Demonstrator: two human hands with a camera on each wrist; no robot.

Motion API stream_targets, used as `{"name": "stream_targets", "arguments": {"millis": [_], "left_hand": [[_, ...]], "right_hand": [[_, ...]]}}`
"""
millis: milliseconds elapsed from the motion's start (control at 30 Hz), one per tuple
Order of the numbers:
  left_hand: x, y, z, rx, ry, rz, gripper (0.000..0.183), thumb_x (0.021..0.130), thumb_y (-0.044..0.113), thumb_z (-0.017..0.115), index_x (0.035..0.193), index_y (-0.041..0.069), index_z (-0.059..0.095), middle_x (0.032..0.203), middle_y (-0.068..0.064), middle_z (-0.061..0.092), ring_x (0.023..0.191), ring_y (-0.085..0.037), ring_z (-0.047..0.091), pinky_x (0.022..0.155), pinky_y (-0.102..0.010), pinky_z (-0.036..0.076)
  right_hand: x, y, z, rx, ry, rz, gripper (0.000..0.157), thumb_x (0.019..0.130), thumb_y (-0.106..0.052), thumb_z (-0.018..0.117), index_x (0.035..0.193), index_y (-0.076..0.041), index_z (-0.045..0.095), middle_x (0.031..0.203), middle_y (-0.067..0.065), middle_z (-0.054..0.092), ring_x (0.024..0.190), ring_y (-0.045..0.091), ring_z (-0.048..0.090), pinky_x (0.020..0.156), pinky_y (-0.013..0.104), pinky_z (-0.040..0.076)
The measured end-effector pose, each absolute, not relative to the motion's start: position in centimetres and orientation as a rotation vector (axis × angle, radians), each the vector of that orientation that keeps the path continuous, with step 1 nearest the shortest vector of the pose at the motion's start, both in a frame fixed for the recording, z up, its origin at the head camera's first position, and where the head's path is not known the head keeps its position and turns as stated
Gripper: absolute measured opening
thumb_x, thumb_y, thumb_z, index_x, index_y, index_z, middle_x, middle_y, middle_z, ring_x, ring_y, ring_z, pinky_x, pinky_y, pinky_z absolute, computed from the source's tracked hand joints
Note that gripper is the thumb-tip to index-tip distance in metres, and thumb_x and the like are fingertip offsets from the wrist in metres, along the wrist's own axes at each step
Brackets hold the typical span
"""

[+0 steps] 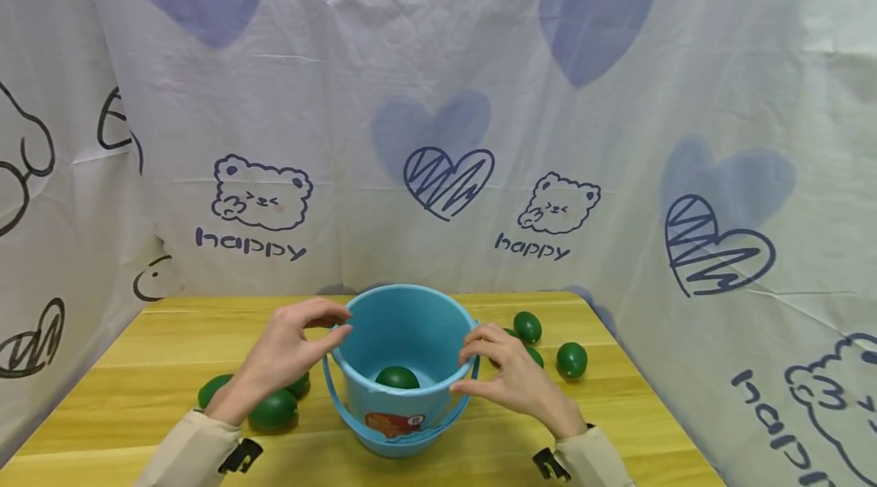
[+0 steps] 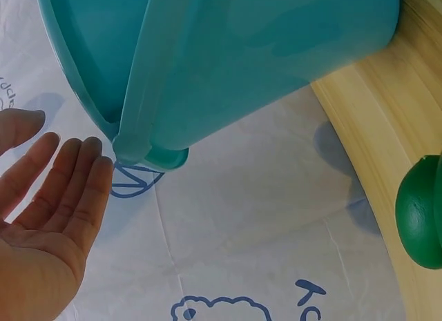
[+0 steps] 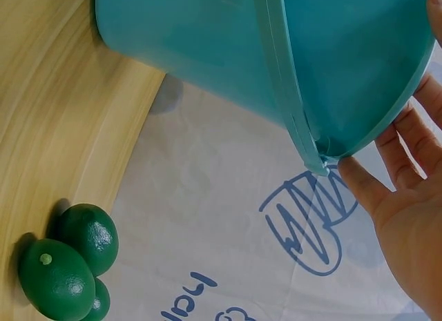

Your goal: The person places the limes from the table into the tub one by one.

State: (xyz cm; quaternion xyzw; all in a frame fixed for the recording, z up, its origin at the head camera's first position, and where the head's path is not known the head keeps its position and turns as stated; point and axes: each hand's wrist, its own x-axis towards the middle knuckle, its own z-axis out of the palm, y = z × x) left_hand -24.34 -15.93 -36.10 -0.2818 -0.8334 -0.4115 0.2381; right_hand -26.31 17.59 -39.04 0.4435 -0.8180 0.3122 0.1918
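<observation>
A light-blue bucket (image 1: 404, 403) stands upright on the table, its handle (image 1: 336, 403) hanging down at the front. One dark green, lime-like fruit (image 1: 397, 377) lies inside on the bottom. My left hand (image 1: 288, 342) is at the bucket's left rim, fingers loosely bent; in the left wrist view its fingertips (image 2: 103, 166) are beside the handle joint. My right hand (image 1: 510, 369) is at the opposite rim with fingers spread and relaxed. In the right wrist view, its fingertips (image 3: 351, 168) are right at the rim.
Left of the bucket, several green fruits (image 1: 274, 411) lie partly behind my left forearm. More green fruits (image 1: 572, 360) lie on the right, some partly hidden by my right hand. The wooden table (image 1: 199, 319) ends at a white printed cloth (image 1: 356, 243).
</observation>
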Motion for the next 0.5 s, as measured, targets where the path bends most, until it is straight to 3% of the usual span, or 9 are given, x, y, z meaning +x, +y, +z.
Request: {"name": "stream_targets", "arguments": {"millis": [500], "left_hand": [[-23.7,-18.5,-36.7,-0.672,-2.321,-1.084,0.006,0.084,0.018,0.066,0.089,0.02,0.067,0.087,0.011,0.065,0.077,-0.006,0.061,0.069,-0.024,0.053]], "right_hand": [[-26.4,17.8,-39.1,1.235,-2.326,0.888,0.025,0.073,-0.043,0.072,0.09,-0.029,0.061,0.1,-0.013,0.052,0.094,0.007,0.047,0.079,0.03,0.047]]}}
